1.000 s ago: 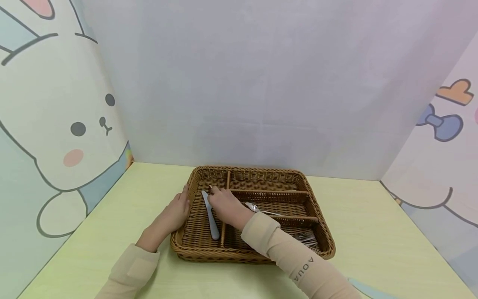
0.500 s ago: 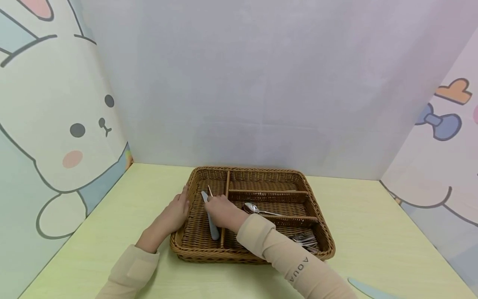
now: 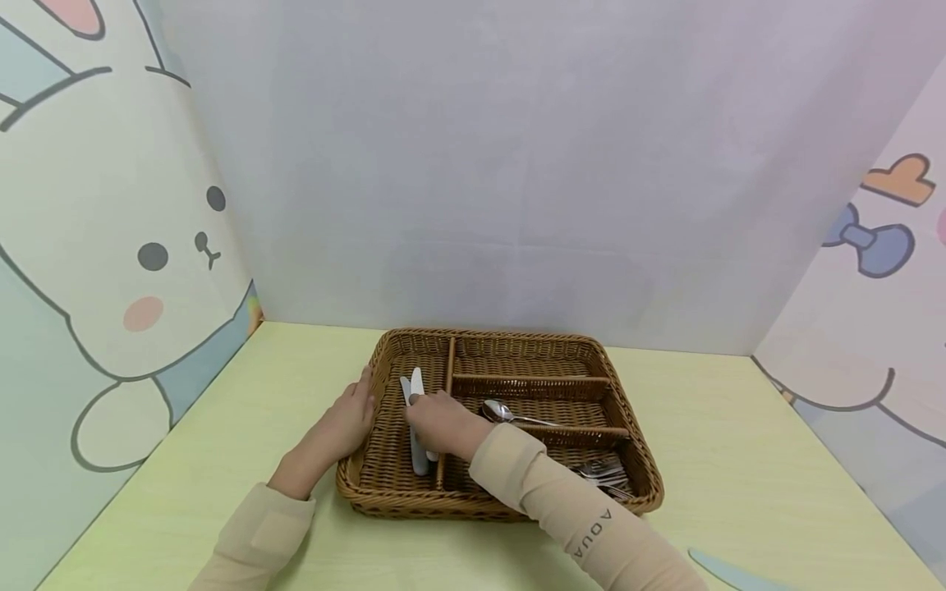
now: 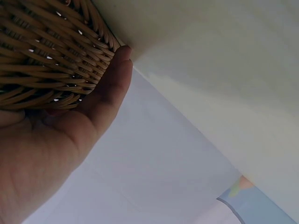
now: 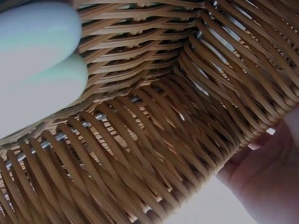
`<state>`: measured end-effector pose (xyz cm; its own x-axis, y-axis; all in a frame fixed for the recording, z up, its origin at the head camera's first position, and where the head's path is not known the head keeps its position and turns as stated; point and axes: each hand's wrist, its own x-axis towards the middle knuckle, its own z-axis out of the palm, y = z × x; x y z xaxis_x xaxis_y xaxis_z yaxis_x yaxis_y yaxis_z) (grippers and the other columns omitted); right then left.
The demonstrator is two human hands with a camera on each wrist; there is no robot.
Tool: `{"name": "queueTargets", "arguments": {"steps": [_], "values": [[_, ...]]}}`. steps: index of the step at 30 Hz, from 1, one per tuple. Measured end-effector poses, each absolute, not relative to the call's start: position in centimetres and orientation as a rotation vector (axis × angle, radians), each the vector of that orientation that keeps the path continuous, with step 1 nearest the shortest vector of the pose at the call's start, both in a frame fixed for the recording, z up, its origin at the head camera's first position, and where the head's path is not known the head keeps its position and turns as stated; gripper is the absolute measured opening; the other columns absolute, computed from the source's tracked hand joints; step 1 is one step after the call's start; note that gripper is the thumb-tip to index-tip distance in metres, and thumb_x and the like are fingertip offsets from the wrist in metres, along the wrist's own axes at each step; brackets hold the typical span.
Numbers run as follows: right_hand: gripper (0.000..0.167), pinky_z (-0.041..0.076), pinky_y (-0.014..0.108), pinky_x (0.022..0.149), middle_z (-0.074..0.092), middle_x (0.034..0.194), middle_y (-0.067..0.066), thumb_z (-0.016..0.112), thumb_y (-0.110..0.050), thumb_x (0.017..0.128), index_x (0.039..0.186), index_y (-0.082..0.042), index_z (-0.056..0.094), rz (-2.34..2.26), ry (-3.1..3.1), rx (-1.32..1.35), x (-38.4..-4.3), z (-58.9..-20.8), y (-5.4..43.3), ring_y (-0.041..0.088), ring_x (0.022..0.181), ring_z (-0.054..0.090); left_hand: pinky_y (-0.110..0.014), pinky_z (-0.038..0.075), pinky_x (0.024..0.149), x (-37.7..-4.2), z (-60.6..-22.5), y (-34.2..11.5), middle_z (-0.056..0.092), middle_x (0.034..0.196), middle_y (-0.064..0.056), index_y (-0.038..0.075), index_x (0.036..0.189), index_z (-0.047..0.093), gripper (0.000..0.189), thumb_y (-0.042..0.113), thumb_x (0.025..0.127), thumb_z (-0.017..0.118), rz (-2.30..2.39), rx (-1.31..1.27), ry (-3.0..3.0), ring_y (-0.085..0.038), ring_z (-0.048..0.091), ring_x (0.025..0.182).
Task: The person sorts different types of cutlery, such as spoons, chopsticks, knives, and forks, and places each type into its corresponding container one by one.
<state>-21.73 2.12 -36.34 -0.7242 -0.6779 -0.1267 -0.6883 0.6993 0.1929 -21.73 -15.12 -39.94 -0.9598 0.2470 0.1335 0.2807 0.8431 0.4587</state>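
Note:
A brown wicker cutlery tray [image 3: 510,513] with compartments stands on the table. My left hand [image 3: 347,417] rests along the outside of its left wall, and the left wrist view shows the fingers [image 4: 114,88] stretched along the weave. Over the tray's left compartment, my right hand [image 3: 443,423] pinches a table knife [image 3: 417,379], its blade pointing toward the back. Just left of it is a second table knife [image 3: 419,455], partly covered by the hand. Two rounded knife handles [image 5: 37,32] appear close together in the right wrist view.
A spoon [image 3: 498,410] lies in the tray's middle right compartment, and several forks [image 3: 606,472] in the front right one. Wicker dividers [image 3: 532,379] separate the compartments. A pale blue-green strip [image 3: 732,570] lies at the table's front right. A fabric wall [image 3: 517,164] stands behind.
The knife in my right hand has turned so its blade's flat shows, and it now lies close beside the other knife. My right hand shifted slightly left and down; my left hand stayed.

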Motion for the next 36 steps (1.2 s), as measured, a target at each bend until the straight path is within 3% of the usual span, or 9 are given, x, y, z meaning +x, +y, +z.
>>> {"name": "queueTargets", "arguments": {"steps": [5,13,20,25,28,30,32,36], "values": [[0.014,0.049,0.026,0.068,0.062,0.092,-0.003,0.059,-0.022,0.089,0.101,-0.021,0.066,0.363,2.888,-1.19,-21.9,-36.1,2.5,0.009,0.073,0.059,-0.055,0.048,0.081,-21.5,-39.9,-15.1,0.044,0.12,-0.039,-0.01,0.143,0.01,0.054,0.015,0.099,0.03,-0.741,-0.455,-2.914,-0.049,0.051,0.104],[0.023,0.05,0.036,0.086,0.063,0.104,-0.002,0.056,-0.022,0.091,0.112,-0.021,0.064,0.327,2.939,-1.19,-21.7,-34.7,3.2,0.013,0.092,0.061,-0.054,0.046,0.087,-21.5,-39.4,-15.0,0.04,0.127,-0.038,-0.011,0.142,0.009,0.054,0.01,0.098,0.033,-0.707,-0.405,-2.982,-0.048,0.047,0.113],[0.019,0.05,0.034,0.082,0.062,0.1,-0.004,0.054,-0.02,0.092,0.108,-0.02,0.064,0.299,2.985,-1.178,-21.2,-33.7,4.8,0.012,0.088,0.06,-0.055,0.044,0.09,-21.6,-39.6,-15.0,0.039,0.127,-0.039,-0.013,0.141,0.009,0.054,0.01,0.098,0.031,-0.701,-0.409,-2.977,-0.049,0.045,0.114],[0.016,0.049,0.04,0.087,0.063,0.096,-0.003,0.055,-0.017,0.09,0.103,-0.018,0.064,0.227,3.023,-1.176,-20.5,-32.7,6.6,0.016,0.087,0.06,-0.055,0.044,0.089,-21.6,-39.7,-15.1,0.039,0.127,-0.039,-0.013,0.141,0.009,0.054,0.01,0.098,0.031,-0.698,-0.408,-2.978,-0.049,0.046,0.114],[0.011,0.049,0.041,0.085,0.063,0.089,-0.003,0.056,-0.016,0.09,0.096,-0.017,0.065,0.19,3.054,-1.187,-20.1,-32.2,8.0,0.015,0.082,0.06,-0.054,0.046,0.088,-21.5,-39.7,-15.0,0.04,0.126,-0.039,-0.013,0.141,0.01,0.053,0.01,0.098,0.031,-0.693,-0.411,-2.975,-0.049,0.047,0.112],[0.009,0.05,0.036,0.076,0.061,0.082,-0.004,0.055,-0.014,0.089,0.091,-0.016,0.064,0.161,3.081,-1.203,-19.9,-32.0,8.9,0.014,0.073,0.057,-0.054,0.046,0.087,-21.5,-39.7,-15.0,0.041,0.125,-0.039,-0.014,0.141,0.011,0.053,0.009,0.098,0.032,-0.688,-0.418,-2.967,-0.049,0.048,0.111],[0.01,0.044,0.028,0.06,0.058,0.074,-0.004,0.054,-0.012,0.089,0.084,-0.016,0.062,0.139,3.112,-1.217,-19.6,-31.7,9.9,0.012,0.062,0.051,-0.054,0.046,0.087,-21.6,-39.7,-15.0,0.041,0.124,-0.039,-0.014,0.141,0.01,0.053,0.009,0.098,0.032,-0.686,-0.421,-2.963,-0.049,0.048,0.111],[0.015,0.025,0.022,0.049,0.05,0.064,-0.007,0.056,-0.011,0.088,0.074,-0.018,0.057,0.099,3.162,-1.209,-19.0,-31.3,12.0,0.008,0.052,0.036,-0.054,0.045,0.088,-21.5,-39.5,-15.0,0.04,0.125,-0.04,-0.014,0.141,0.01,0.053,0.009,0.098,0.031,-0.698,-0.427,-2.959,-0.049,0.047,0.112]]}}
